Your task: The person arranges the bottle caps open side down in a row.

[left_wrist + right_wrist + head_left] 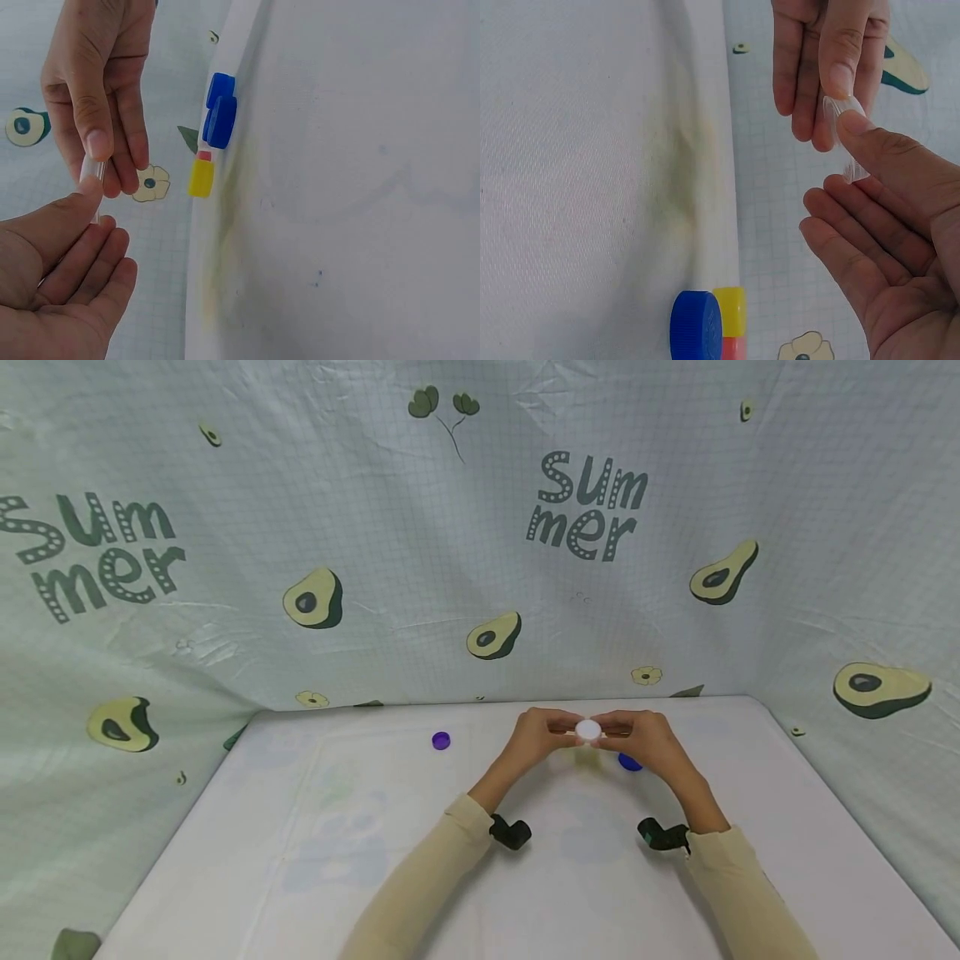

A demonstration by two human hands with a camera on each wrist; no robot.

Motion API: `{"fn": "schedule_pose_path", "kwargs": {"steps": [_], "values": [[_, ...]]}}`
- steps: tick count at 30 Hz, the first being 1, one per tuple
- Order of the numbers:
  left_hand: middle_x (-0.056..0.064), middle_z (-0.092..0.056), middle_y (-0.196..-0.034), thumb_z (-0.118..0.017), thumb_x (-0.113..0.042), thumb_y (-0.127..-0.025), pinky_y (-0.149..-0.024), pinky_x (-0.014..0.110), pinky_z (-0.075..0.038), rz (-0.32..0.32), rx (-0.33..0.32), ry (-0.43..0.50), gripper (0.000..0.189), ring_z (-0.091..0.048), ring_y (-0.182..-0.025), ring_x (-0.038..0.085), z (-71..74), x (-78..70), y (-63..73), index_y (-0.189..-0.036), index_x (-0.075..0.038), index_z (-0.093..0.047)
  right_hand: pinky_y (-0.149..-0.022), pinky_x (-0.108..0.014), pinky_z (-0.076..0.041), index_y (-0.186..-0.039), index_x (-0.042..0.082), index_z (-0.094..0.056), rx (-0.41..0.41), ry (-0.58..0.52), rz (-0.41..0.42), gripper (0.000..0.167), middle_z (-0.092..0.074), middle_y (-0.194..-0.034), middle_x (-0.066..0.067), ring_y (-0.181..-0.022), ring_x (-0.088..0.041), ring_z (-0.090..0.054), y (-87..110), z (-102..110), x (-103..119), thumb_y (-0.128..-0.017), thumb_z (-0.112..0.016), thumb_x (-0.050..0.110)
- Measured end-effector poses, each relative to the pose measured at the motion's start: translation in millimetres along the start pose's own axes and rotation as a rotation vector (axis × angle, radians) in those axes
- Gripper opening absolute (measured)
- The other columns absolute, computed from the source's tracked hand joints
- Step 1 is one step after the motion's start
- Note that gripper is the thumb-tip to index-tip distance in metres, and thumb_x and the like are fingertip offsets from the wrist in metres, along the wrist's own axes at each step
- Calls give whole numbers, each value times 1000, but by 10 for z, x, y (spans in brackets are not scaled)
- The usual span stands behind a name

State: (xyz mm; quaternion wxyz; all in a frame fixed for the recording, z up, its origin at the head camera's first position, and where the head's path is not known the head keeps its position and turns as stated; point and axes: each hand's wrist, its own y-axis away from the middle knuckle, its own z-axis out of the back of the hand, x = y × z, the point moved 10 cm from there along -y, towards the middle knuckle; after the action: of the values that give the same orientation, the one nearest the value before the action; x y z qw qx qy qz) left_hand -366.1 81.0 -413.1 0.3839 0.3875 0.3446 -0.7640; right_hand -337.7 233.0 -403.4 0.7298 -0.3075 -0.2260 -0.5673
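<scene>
Between both hands, above the far part of the table, is a small round white cap (588, 730). It looks thin and translucent from the side in the right wrist view, with a curved rim (856, 177). My left hand (542, 733) pinches one side of it, thumb toward the camera. From the opposite side my right hand (641, 735) pinches it as well. In the left wrist view the fingers partly cover the cap (98, 171). A blue cap (631, 762) sits on the table just below the right hand. Off to the left lies a purple cap (441, 741).
Near the far edge, the left wrist view shows blue caps (223, 120) and a yellow cap (201, 178), with a reddish piece (204, 156) beside it. A white cloth covers the table (337, 877). Behind it hangs a printed curtain (405, 568).
</scene>
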Motion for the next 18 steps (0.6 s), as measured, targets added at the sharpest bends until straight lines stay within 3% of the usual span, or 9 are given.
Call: {"fn": "schedule_pose_path", "kwargs": {"steps": [18], "values": [[2, -77, -109, -84, -14, -85, -82, 22, -57, 17, -4, 78, 31, -73, -98, 10, 143, -51, 171, -115, -10, -78, -85, -43, -60, -119, 4, -74, -3, -25, 55, 41, -75, -112, -14, -103, -30, -73, 59, -41, 196, -83, -86, 22]]}}
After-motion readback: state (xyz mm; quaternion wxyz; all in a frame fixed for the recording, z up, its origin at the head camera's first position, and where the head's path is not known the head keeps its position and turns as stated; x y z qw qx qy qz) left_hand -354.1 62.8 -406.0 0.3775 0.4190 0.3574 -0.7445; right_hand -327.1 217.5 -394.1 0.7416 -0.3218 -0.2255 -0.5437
